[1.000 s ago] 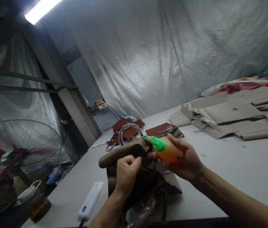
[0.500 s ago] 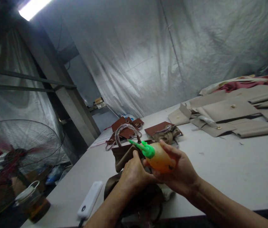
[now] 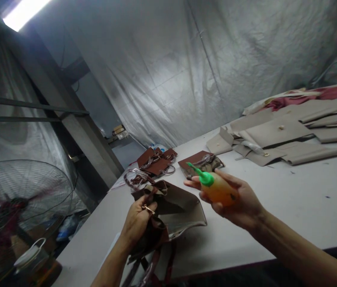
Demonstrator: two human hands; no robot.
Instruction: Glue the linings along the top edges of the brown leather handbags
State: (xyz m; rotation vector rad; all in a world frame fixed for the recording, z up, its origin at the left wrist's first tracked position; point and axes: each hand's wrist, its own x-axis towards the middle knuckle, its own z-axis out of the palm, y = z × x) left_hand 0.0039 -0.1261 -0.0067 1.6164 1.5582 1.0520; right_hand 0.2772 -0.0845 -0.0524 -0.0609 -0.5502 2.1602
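My right hand [image 3: 240, 203] is closed round an orange squeeze bottle [image 3: 220, 192] with a green nozzle that points up and to the left. My left hand [image 3: 137, 223] is closed on the edge of a taupe and brown bag piece [image 3: 173, 205], a small gold ring showing at its fingers. The piece hangs open over the near part of the white table [image 3: 276, 215], its flap spread to the right. Brown straps dangle below my left hand.
Brown bag parts [image 3: 155, 163] and another piece [image 3: 200, 161] lie further back. Several grey panels [image 3: 279, 133] are stacked at the right. A fan [image 3: 22, 199] spins at the left beside a dark post [image 3: 75, 131]. A jar [image 3: 32, 261] stands low left.
My left hand has moved left and down with the bag piece, which has opened out. My right hand and the bottle have drawn away to the right. The view has swung left.
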